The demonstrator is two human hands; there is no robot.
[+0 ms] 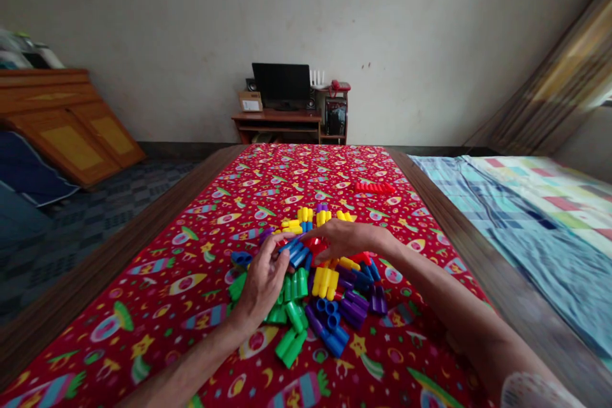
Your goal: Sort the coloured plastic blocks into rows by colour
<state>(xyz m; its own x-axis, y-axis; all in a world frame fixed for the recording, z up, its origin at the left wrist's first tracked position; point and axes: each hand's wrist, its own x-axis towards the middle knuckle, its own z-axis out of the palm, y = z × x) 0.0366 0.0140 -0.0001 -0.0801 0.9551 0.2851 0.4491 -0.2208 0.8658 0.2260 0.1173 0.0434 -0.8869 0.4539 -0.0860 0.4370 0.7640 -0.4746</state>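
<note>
Near the middle of the table is a heap of plastic tube-shaped building blocks. My left hand (pixel 262 279) is at the heap's left side, with thumb and fingers closed on a blue block (pixel 297 256). My right hand (pixel 337 240) reaches over from the right, its fingers stretched toward the far end of that blue block and its thumb apart from them; whether the fingertips touch is unclear. Beneath the right hand lies a red block (pixel 315 245), partly hidden. Green blocks (pixel 295 285) lie beside my left hand. A yellow block (pixel 326 283) and purple blocks (pixel 352 310) lie nearer me.
A red patterned cloth (pixel 191 338) covers the wooden table (pixel 433 236). A row of red blocks (pixel 374 187) lies apart at the far right. More yellow blocks (pixel 305 213) edge the heap's far side. Beyond stands a desk (pixel 277 117) with a monitor (pixel 282 85); a bed (pixel 549 242) is at right.
</note>
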